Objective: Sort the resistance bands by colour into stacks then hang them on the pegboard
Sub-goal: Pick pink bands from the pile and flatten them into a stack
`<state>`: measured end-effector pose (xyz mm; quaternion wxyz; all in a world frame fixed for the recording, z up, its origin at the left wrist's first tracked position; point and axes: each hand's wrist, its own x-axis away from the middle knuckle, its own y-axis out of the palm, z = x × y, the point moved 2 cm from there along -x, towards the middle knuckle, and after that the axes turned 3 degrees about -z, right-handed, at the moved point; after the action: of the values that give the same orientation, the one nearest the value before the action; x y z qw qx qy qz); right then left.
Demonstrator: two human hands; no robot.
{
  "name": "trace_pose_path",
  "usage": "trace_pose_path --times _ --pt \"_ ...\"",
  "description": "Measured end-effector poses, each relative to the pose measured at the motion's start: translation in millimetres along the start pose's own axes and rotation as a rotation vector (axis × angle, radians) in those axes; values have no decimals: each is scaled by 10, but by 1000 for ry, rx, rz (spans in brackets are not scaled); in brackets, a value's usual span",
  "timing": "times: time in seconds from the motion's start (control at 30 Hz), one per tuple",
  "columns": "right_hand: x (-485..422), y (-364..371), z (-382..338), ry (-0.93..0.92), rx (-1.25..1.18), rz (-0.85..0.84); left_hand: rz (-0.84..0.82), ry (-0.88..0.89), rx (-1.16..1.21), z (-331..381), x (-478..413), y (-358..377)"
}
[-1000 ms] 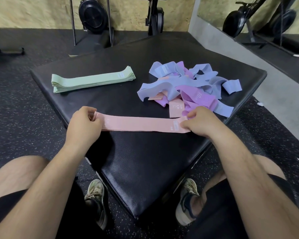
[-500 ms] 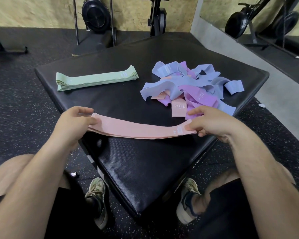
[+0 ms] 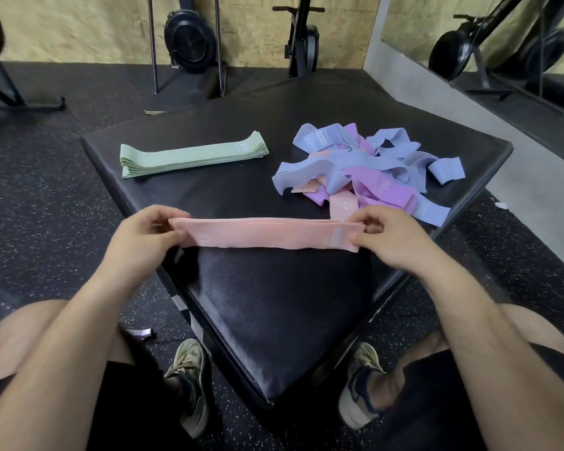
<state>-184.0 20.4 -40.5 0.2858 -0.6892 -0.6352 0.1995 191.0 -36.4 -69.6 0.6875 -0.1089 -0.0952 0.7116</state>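
Crosswise above the near corner of the mat (image 3: 274, 304), the pink stack (image 3: 261, 234) is pinched at either end by left hand (image 3: 137, 239) and right hand (image 3: 394, 237), roughly parallel to the green stack (image 3: 192, 156) farther left.

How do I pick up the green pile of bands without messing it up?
Pinch the green stack at its two short ends, coming in from left and right. It lies flat, long and thin, so a middle grab would likely let layers droop.
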Motion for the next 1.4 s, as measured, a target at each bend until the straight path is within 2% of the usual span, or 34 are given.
trace_pose_path --times 0.07,0.2,0.27,0.4,0.53,0.67,0.8,0.9,1.0,1.07,1.2,1.3,1.4 --pt "-5 9 13 23 5 -4 6 -26 -16 -3 28 15" --pt "-28 -76 -14 34 -210 -9 -18 -93 187 8 15 -60" --pt "-38 -69 18 54 -183 -43 -26 -130 174 -13 27 -77" --pt "-67 31 88 83 12 -46 11 -126 -5 -26 64 -13" --pt "-72 33 64 74 73 1 48 -65 -173 -12 85 57" --pt "-48 43 39 62 186 15 69 36 -473 -30 54 45" --pt "1 25 -7 47 299 -7 51 29 -530 -3 87 62" --pt "0 22 -48 -21 305 107 139 64 -685 67 146 157" --pt "-67 52 -60 -116 326 224 198 198 -807 159 190 368" --pt "-132 112 -53 -141 418 208 142 330 -785 226 227 610" --pt "-241 215 -51 -108 617 178 -102 518 -666 363 316 1210" --pt "-316 227 -51 -54 696 171 -204 573 -650 413 308 1574" --pt "-372 225 -34 -53 727 198 -258 539 -629 449 228 1765"
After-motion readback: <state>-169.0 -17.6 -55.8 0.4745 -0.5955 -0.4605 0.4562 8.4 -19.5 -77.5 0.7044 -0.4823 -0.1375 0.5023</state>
